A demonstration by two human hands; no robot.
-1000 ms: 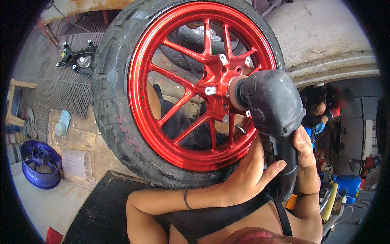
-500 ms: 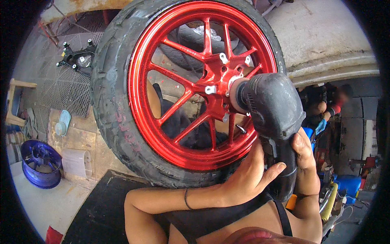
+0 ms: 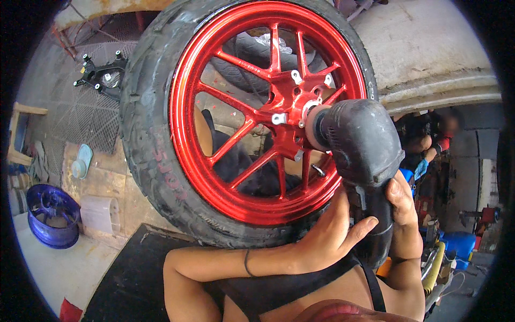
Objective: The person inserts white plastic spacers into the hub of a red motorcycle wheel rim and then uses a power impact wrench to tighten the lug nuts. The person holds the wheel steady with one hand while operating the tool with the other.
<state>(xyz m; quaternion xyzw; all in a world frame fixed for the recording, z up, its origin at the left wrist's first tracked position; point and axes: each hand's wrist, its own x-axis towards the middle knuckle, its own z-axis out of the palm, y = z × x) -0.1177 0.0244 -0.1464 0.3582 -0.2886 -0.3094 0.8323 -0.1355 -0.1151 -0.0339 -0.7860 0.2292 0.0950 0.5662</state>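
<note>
Nearest to me, at about six o'clock, my left hand [image 3: 327,236] is wrapped around the lower grip of the dark power tool [image 3: 365,161], fingers and thumb closed on the handle from the left side. My right hand [image 3: 402,214] is closed on the same handle from the right, at roughly four o'clock, its thumb lying up along the grip. A thin dark band sits on my left wrist.

Just beyond the hands, the tool's bulky grey head angles toward ten o'clock, and its nose presses against the hub [image 3: 295,107] of the red wheel [image 3: 225,161]. The wheel stands upright, filling the middle of the view, its spokes fanning out from the hub to the glossy red rim, with the black tyre [image 3: 147,139] wrapped around it. The tyre's lower edge rests on a black mat [image 3: 129,273] at seven o'clock.

Further off at nine o'clock a blue rim [image 3: 51,214] lies on the floor. At eleven o'clock a black metal bracket [image 3: 102,75] sits on a mesh grating. At three o'clock another person [image 3: 429,142] crouches, blurred.
</note>
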